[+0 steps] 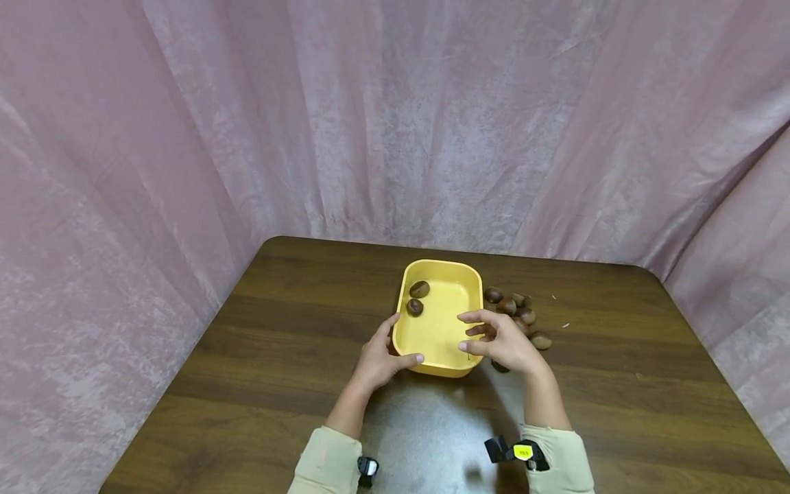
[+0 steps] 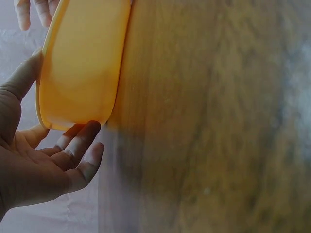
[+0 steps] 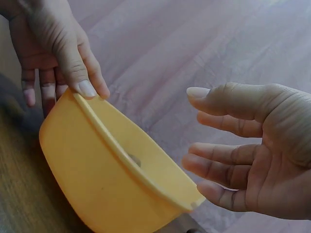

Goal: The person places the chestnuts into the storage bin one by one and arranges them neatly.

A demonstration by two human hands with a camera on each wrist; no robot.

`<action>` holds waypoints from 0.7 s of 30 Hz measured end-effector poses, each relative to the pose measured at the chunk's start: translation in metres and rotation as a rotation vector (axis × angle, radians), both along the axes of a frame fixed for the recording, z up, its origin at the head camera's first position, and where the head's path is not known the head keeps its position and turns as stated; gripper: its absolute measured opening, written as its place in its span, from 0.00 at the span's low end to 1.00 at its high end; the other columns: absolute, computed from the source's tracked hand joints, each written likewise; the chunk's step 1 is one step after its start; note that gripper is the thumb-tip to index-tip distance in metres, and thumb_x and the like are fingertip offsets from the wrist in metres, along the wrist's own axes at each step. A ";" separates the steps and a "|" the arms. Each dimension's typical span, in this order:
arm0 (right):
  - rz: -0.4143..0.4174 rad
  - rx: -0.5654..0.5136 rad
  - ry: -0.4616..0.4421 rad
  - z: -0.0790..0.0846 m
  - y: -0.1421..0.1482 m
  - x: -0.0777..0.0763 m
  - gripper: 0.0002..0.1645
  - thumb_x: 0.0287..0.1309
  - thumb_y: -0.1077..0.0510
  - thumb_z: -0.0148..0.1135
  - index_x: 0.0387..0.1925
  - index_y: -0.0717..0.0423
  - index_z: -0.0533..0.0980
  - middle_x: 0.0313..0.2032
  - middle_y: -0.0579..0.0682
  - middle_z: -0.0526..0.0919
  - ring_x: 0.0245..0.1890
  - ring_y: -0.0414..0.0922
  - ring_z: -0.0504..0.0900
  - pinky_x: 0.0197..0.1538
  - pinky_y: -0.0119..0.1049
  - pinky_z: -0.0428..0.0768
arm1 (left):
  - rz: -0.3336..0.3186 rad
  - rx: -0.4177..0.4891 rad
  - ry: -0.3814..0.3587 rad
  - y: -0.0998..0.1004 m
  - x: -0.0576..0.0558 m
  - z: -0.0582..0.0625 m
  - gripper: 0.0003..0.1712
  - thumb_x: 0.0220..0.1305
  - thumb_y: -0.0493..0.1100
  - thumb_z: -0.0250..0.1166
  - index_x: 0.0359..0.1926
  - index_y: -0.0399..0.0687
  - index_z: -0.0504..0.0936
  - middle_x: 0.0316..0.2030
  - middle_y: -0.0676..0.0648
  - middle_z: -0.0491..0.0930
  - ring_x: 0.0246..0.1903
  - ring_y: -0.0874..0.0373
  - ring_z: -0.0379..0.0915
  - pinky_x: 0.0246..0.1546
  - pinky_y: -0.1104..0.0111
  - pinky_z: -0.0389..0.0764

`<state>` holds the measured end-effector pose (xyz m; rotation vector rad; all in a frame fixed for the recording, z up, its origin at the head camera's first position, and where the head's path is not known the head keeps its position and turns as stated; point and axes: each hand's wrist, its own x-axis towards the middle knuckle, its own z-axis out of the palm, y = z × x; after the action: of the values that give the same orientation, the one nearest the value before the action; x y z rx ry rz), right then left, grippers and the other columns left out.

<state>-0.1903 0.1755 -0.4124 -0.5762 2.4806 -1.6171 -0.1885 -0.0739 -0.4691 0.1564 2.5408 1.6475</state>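
A yellow plastic tub (image 1: pixel 439 336) stands on the table, with two brown chestnuts (image 1: pixel 420 289) inside along its left wall. My left hand (image 1: pixel 376 360) grips the tub's near left corner; in the right wrist view its thumb (image 3: pixel 77 73) lies on the rim, and in the left wrist view its fingers (image 2: pixel 80 145) are against the outer wall. Over the tub's right side, my right hand (image 1: pixel 509 343) hovers with fingers spread and nothing between them. Beside the tub, several more chestnuts (image 1: pixel 526 315) lie in a loose pile, partly hidden by that hand.
The dark wooden table (image 1: pixel 296 322) extends on both sides of the tub. Small pale scraps (image 1: pixel 566 325) lie to the right of the pile. Pink curtains (image 1: pixel 432 137) hang behind the table and at its sides. One dark chestnut (image 1: pixel 500 366) sits under my right wrist.
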 end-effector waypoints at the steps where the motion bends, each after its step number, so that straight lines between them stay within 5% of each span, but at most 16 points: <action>1: -0.011 -0.003 0.006 -0.001 0.001 0.001 0.28 0.48 0.61 0.71 0.52 0.63 0.74 0.49 0.58 0.77 0.47 0.61 0.75 0.42 0.42 0.76 | 0.000 0.000 0.000 0.000 0.000 0.000 0.54 0.44 0.49 0.76 0.70 0.51 0.56 0.40 0.40 0.78 0.37 0.56 0.75 0.41 0.59 0.73; 10: -0.083 -0.065 0.075 -0.013 0.016 0.012 0.22 0.49 0.63 0.70 0.48 0.62 0.77 0.40 0.58 0.79 0.41 0.57 0.76 0.41 0.41 0.75 | -0.005 0.002 0.000 0.001 -0.001 -0.001 0.54 0.44 0.49 0.76 0.70 0.51 0.56 0.41 0.39 0.78 0.37 0.55 0.75 0.41 0.59 0.73; 21: -0.160 -0.084 0.052 -0.027 0.034 0.024 0.26 0.47 0.63 0.71 0.50 0.64 0.74 0.45 0.57 0.76 0.49 0.57 0.73 0.50 0.55 0.70 | 0.004 0.013 -0.016 -0.001 0.000 -0.001 0.55 0.44 0.49 0.77 0.70 0.52 0.55 0.42 0.39 0.77 0.37 0.55 0.75 0.40 0.60 0.73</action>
<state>-0.1660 0.2098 -0.4393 -0.4452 2.5658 -1.7931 -0.1888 -0.0747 -0.4705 0.1390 2.5207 1.6594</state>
